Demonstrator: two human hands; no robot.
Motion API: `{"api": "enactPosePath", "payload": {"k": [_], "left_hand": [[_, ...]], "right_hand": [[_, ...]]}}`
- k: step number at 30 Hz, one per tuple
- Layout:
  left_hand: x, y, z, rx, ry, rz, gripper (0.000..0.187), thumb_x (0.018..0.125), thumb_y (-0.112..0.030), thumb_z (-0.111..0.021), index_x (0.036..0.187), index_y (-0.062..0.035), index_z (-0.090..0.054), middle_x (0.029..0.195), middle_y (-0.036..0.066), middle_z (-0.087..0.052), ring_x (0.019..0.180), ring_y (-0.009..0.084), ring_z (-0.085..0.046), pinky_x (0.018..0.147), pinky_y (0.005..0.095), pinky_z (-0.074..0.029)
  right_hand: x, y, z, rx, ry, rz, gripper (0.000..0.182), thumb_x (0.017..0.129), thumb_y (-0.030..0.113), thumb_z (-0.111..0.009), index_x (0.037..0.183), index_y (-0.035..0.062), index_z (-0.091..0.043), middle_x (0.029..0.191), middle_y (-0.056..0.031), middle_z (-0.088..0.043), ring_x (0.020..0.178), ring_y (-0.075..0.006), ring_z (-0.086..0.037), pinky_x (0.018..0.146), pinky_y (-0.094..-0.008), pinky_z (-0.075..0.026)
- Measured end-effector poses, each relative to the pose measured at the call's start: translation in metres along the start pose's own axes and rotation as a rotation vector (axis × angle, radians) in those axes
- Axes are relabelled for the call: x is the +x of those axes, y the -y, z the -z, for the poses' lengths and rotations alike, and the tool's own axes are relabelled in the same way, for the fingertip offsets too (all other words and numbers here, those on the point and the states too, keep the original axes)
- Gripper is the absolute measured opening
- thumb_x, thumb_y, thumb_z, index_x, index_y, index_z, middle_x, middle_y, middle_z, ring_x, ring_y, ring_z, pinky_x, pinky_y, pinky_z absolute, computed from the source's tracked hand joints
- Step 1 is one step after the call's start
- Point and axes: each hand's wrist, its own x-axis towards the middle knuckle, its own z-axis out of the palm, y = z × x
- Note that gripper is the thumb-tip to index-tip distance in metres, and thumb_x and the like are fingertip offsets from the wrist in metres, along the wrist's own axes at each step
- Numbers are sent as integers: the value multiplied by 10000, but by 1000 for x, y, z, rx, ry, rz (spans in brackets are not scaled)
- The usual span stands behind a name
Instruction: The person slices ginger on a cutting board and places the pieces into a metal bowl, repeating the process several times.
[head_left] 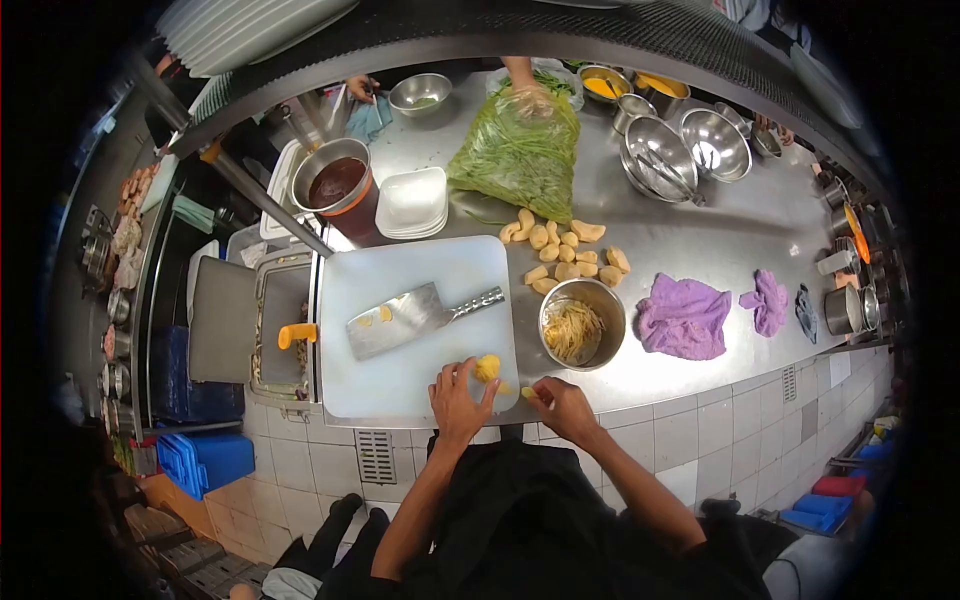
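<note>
My left hand (457,408) is at the near right of the white cutting board (400,270), its fingers closed around a yellow piece of peeled ginger (487,368). Just past the board's right edge, my right hand (563,410) pinches a small yellow-green piece (528,392), perhaps a ginger slice. A cleaver (400,322) lies flat on the board, handle to the right, with a few yellow bits on its blade. Right of the board stands a steel pot (613,350) holding thin yellow strips (572,332). Several peeled ginger pieces (566,252) lie behind it.
A bag of green vegetables (520,150), touched by another person's hand (533,100), lies at the back. White dishes (412,200) and a pot of dark sauce (338,182) stand back left. Steel bowls (660,160) and purple cloths (686,316) are to the right. A metal shelf hangs overhead.
</note>
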Motion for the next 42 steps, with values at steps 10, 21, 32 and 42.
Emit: {"api": "enactPosePath", "payload": {"k": [10,21,32,42], "left_hand": [[-2,8,3,-67,-61,-75,474,823,-281,-805,1252,-125,-678,1109,73,-640,981,258,-641,805,400,-441],[-3,17,8,-178,-9,-109,454,824,-275,-820,1251,-171,-704,1117,75,-657,947,245,-641,814,398,-463],[1,27,2,-133,-97,-241,376,829,-261,-821,1177,-160,-719,1062,38,-682,958,243,-656,813,385,-477],[0,31,0,-160,-94,-235,357,813,-235,-836,1116,-106,-699,1062,78,-711,1001,277,-671,834,406,-488]], "right_hand": [[25,32,-17,-194,-178,230,154,834,50,-746,897,36,-606,881,-122,-683,756,-243,-686,666,-366,-535],[20,35,-23,276,-86,-168,201,830,88,-791,822,23,-601,789,-82,-673,703,-137,-645,681,-303,-526],[44,24,-32,148,-175,47,186,878,107,-773,1007,-6,-702,899,-137,-721,774,-218,-707,710,-335,-557],[49,12,-26,-187,-40,54,316,889,71,-712,1197,51,-642,1036,-188,-643,802,-335,-695,732,-437,-553]]}}
